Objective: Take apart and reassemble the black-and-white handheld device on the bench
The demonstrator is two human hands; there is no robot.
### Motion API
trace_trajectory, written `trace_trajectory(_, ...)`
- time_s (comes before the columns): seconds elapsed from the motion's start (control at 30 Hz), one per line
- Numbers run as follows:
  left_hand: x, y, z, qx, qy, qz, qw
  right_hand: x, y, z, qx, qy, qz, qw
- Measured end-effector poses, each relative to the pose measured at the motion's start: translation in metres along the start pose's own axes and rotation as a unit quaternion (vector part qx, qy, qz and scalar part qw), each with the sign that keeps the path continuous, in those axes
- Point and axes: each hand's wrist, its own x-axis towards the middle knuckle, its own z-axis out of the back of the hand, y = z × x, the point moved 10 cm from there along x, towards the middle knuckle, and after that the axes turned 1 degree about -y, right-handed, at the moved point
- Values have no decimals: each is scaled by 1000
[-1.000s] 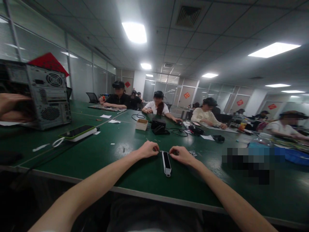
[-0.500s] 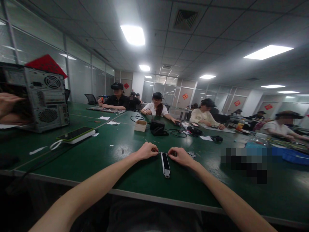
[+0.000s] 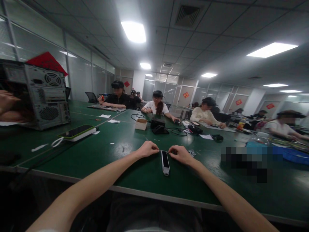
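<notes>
On the green table in front of me lies a slim white handheld device (image 3: 165,162) with a long dark face, its far end pointing away from me. My left hand (image 3: 149,149) is closed in a pinch at the left of that far end. On the opposite side my right hand (image 3: 180,154) pinches too, thumb and fingers pressed together. Whatever sits between the fingertips is too small to make out. Some small crumpled grey pieces (image 3: 191,152) lie just beyond my right hand.
A small open box (image 3: 141,124) and a black box-shaped device (image 3: 157,123) with cables stand ahead. To the left are a phone-like device (image 3: 76,132) and an opened computer case (image 3: 49,100). A blue tray (image 3: 295,156) is at the right. Several people sit around.
The view has tilted slightly. Both hands stay pinched at the device's far end, and the device's near end has shifted slightly.
</notes>
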Motion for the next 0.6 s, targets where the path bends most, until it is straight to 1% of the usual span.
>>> trace_trajectory(0.13,0,1,-1,-11,4,0,1000,0,-1,0,4,-3,2,1000)
trace_trajectory(0.27,0,6,-3,-29,6,17,999,-1,-3,-1,11,-7,-1,1000)
trace_trajectory(0.4,1,11,-4,-56,3,38,998,-2,-3,-1,19,1,-9,1000)
trace_trajectory(0.6,-1,9,-3,-62,3,51,997,-3,-2,1,35,-3,-15,999)
